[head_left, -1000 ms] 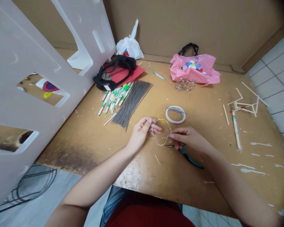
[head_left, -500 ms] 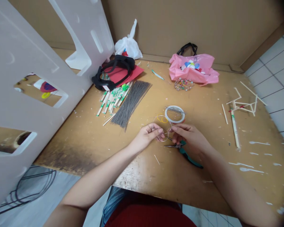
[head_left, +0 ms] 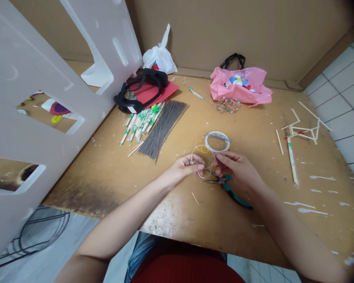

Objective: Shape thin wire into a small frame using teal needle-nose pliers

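Observation:
A thin silvery wire bent into loops [head_left: 192,151] is held up between my two hands over the table. My left hand [head_left: 189,166] pinches its left side, with the fingers closed on the wire. Opposite it, my right hand [head_left: 231,163] grips the wire between thumb and fingertips. Pliers with teal handles [head_left: 236,196] lie on the table partly under my right hand, their jaws pointing left. Just beyond the hands sit a white ring [head_left: 207,144] with grey wire pieces across it and a curl of yellow wire [head_left: 203,147].
Left of centre lie a bundle of grey wires [head_left: 163,131], wrapped chopsticks [head_left: 141,124] and a black headset strap [head_left: 129,106]. A pink bag [head_left: 261,84] and a beaded wire piece [head_left: 228,105] are at the back. A stick frame [head_left: 305,129] lies right; a white plastic panel [head_left: 47,157] stands left.
The wire loops have turned slightly and a round loop now shows more openly in front of my left fingers. Both hands stay nearly in place.

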`<state>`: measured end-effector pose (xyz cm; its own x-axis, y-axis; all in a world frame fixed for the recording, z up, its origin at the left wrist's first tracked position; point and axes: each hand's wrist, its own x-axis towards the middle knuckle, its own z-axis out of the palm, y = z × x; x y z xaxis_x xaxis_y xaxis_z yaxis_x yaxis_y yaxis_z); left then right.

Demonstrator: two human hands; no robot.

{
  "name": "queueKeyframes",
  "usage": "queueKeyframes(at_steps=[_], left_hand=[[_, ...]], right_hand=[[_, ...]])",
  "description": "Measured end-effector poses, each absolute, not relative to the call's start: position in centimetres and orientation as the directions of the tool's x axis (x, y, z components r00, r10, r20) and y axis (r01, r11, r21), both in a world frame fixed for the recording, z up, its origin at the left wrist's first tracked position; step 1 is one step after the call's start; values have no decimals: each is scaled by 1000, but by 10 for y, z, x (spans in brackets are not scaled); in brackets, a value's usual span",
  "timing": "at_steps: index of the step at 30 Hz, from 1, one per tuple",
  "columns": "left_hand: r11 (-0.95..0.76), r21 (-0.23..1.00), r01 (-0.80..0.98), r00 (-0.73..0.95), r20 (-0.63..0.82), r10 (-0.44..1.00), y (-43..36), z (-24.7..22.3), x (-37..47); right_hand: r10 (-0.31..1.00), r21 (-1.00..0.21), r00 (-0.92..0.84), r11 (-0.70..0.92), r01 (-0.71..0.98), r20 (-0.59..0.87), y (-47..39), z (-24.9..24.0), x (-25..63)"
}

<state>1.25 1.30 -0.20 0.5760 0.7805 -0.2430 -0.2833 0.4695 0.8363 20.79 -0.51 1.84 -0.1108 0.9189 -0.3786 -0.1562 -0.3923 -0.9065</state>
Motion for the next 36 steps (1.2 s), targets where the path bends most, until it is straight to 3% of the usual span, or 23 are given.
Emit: queueKeyframes(at_steps=[4,7,12,22,29,36], left_hand=[[610,605,-512,625,-226,748,17,-1,11],[635,530,-563,642,-204,739,18,-5,12],[531,688,-495,561,-214,800,12,-14,18],[206,939,-277,375,-92,922,5,-8,24],[198,958,-209,377,-108,920,9,-9,20],[158,964,-215,358,-73,931,11,-3,16]], right_hand=[[926,-870,-77,-375,-321,-370,-2,19,206],[924,-838,-74,-373,-398,-376,-2,19,203],[915,-817,-76,-390,-425,-396,-4,15,200],[928,-826,-108,-367,-427,-357,-10,10,190],[938,-871,0,-321,-372,-346,-9,10,195],[943,-910,-1,-320,-264,-331,-10,14,197]])
